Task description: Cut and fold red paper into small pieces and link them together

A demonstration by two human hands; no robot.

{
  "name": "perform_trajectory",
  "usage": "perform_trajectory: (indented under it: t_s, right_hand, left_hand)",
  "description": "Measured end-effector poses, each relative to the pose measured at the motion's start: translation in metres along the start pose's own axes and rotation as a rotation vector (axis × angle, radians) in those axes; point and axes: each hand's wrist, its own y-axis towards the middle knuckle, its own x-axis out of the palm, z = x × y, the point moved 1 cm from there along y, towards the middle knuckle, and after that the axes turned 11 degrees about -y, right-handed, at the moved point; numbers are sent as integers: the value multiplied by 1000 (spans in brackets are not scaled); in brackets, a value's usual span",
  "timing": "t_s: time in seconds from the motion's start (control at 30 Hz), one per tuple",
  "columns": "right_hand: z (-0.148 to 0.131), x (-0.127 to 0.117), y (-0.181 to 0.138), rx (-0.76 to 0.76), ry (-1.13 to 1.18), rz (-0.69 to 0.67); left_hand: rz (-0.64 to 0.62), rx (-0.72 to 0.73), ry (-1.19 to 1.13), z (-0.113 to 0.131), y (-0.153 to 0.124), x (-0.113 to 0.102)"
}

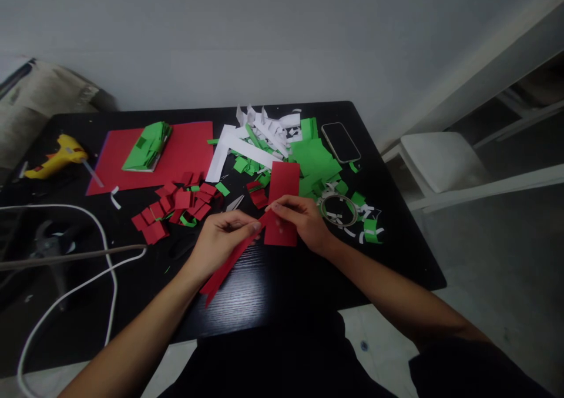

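Note:
A folded red paper strip (233, 259) slants across the front of the black table, its loose end split into two layers. My left hand (222, 239) grips the strip near its upper end, thumb on top. The fingertips of my right hand (302, 218) pinch the strip's upper tip. Under my right hand lies a flat red paper rectangle (284, 180), partly covered by the fingers. Small folded red paper pieces (176, 204) are heaped left of my left hand. Scissors (235, 203) show only their blades just behind it.
Green paper sheets (312, 157), white paper strips (253, 151) and a tape ring (338, 211) lie behind and right. A phone (341, 142) is near the right edge. A red sheet (185, 151) bears folded green paper (147, 145). Left are a yellow glue gun (59, 157) and a white cable (108, 251).

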Motion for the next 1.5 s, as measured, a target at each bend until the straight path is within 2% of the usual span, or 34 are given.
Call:
perform_trajectory:
  t_s: [0.1,0.37,0.57,0.77,1.0,1.5]
  right_hand:
    - [0,0,0,12,21,-2]
    - [4,7,-2,11,-117,-89]
    - [5,4,1,3,-90,-25]
    - [10,7,2,33,-27,-34]
    - [11,14,-3,84,-79,-179]
    - [11,9,-1,57,-107,-189]
  left_hand:
    - [27,-16,1,1,0,0]
    - [25,-91,-68,1,1,2]
    - [-25,-150,-155,-6,2,-1]
    - [-10,-129,-164,-3,2,0]
    - [-1,-106,-154,-1,1,3]
    - [-30,-148,-172,-6,3,0]
